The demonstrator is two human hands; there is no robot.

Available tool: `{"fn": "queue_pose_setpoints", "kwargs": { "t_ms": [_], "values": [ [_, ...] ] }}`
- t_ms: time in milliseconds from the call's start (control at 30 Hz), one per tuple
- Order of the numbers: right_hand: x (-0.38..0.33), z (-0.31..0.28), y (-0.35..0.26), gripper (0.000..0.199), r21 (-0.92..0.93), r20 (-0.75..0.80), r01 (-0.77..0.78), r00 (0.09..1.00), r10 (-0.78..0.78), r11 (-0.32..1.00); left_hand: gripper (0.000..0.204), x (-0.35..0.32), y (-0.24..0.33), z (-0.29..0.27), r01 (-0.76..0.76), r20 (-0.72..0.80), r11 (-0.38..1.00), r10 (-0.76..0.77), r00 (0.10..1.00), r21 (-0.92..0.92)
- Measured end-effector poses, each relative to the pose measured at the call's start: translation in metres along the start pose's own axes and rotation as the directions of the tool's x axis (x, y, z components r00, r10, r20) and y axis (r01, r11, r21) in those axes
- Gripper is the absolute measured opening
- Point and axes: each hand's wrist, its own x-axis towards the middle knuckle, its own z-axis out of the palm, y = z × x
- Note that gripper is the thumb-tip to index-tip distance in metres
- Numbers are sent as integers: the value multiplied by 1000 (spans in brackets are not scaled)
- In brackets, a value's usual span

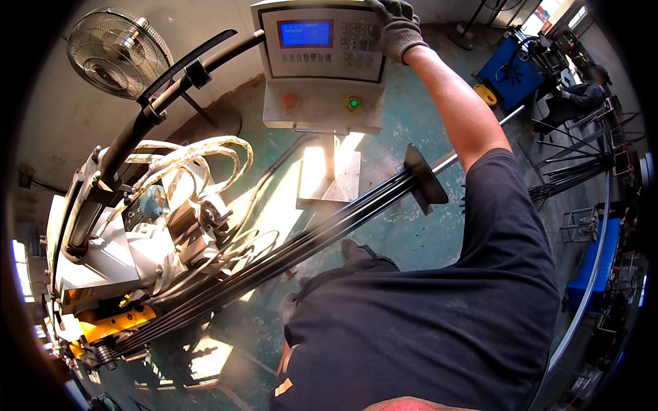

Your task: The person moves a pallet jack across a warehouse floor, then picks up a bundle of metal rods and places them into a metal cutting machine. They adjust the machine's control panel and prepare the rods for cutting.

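Note:
My right hand (399, 33), in a grey knit glove, is at the upper right corner of a control box (274, 65). Its fingers bend over the top edge, beside the keypad (358, 44). A lit blue screen (305, 34) fills the left of the panel. Below sit a red button (289, 101) and a glowing green button (353, 103). My left hand (288, 308), also in a grey glove, hangs low beside my torso. My dark shirt covers part of it, and its fingers cannot be made out.
A machine (103, 264) with pale hoses (205, 147) stands at left. Its long dark bars (322, 236) reach across to a black end plate (426, 179). A caged fan (120, 51) is behind it. At far right a person (582, 96) sits near blue equipment (510, 72).

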Motion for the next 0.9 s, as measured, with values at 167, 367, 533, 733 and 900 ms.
{"fn": "queue_pose_setpoints", "kwargs": {
  "t_ms": [167, 367, 533, 733, 900],
  "values": [
    [-1, -3, -1, 79, -5, 26, -13, 1000, 13, 1000, 39, 3, -8, 2, -22, 12, 1000, 22, 1000, -13],
    [0, -11, -11, 79, -34, 58, -33, 998, 35, 999, 38, 6, -14, 2, 4, 19, 999, -4, 1000, -40],
    [-6, -4, -19, 76, -95, 0, -10, 1000, 10, 995, 40, 11, -21, 3, -4, 7, 999, 4, 1000, 52],
    [-8, -9, -21, 67, -90, -75, 18, 997, -24, 996, 40, 10, -11, 1, 13, 40, 999, -15, 999, 45],
    [-8, -11, -12, 69, -28, -72, 27, 997, -29, 999, 39, 19, -28, 5, 12, 37, 997, -15, 999, 76]
  ]
}}
